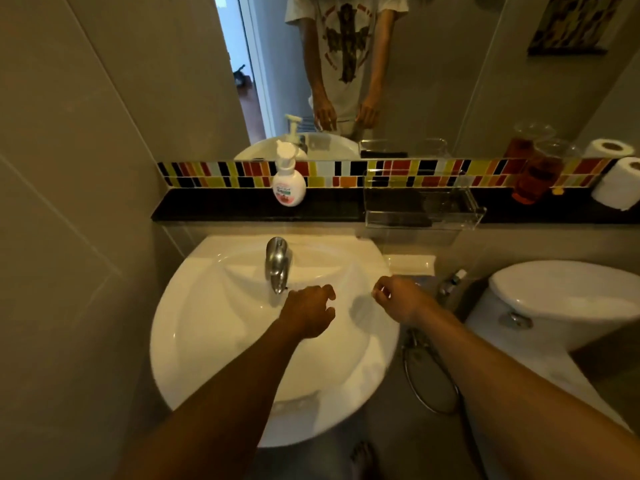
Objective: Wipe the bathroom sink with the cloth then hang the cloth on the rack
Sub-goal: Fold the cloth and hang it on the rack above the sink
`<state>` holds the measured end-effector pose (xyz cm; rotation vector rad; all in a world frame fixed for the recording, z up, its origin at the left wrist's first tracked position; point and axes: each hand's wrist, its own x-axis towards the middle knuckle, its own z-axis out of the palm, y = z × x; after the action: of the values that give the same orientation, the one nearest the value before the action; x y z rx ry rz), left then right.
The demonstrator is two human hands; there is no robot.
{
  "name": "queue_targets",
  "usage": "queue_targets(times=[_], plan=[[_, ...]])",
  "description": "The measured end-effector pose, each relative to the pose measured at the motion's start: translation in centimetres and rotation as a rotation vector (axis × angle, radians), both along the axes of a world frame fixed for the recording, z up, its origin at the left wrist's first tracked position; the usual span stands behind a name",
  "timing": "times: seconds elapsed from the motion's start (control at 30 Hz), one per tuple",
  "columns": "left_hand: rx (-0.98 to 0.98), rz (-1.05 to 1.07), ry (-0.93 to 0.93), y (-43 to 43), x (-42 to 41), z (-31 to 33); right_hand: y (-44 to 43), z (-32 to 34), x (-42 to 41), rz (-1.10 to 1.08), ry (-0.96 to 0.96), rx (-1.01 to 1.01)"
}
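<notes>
Both hands — left [309, 315], right [398, 301] — loosely curled and empty over the sink [214, 327] basin; cloth and rack not in view.

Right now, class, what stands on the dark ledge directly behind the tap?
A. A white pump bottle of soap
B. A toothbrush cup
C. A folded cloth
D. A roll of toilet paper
A: the white pump bottle stands on the ledge just behind the tap; the toilet rolls sit far off at the ledge's right end.
</notes>
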<state>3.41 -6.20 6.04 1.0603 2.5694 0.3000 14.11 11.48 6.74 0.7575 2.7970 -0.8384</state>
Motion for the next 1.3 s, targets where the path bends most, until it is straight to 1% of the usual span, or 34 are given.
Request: queue_targets(times=[0.17, 0.33, 0.53, 0.7, 0.8, 0.87, 0.93, 1.03, 1.1, 1.3], plan=[[-0.075, -0.004, -0.060, -5.8, 2.5, -2.8, -4.7, -2.4, 2.7, 0.012, -0.071, -0.031], [-0.151, 0.019, -0.146, -10.9, 4.3, -4.0, -8.6, -3.6, 4.1, 0.031, -0.112, -0.048], [-0.227, 0.015, -0.145, -16.3, 4.8, -5.5, -13.5, -5.3, 4.5, 0.071, -0.174, -0.067], [-0.322, -0.035, -0.098, -19.9, 3.8, -6.6, -18.0, -7.2, 4.6, 0.069, -0.241, -0.077], [-0.388, -0.077, -0.087, -22.0, 3.2, -7.5, -20.5, -8.6, 5.1, 0.047, -0.300, -0.049], [-0.377, -0.084, -0.085, -23.1, 3.0, -8.1, -21.9, -9.4, 5.4, 0.018, -0.294, 0.000], [-0.340, -0.092, -0.066, -23.8, 2.8, -8.5, -23.0, -10.1, 5.4, -0.042, -0.248, 0.035], [-0.296, -0.088, -0.033, -23.9, 3.3, -8.9, -23.6, -10.1, 5.2, -0.122, -0.210, 0.030], [-0.300, -0.077, 0.000, -23.8, 3.8, -9.2, -23.8, -10.0, 4.9, -0.171, -0.193, 0.020], [-0.312, -0.103, 0.081, -23.3, 3.6, -9.6, -24.4, -10.3, 4.8, -0.182, -0.196, 0.087]])
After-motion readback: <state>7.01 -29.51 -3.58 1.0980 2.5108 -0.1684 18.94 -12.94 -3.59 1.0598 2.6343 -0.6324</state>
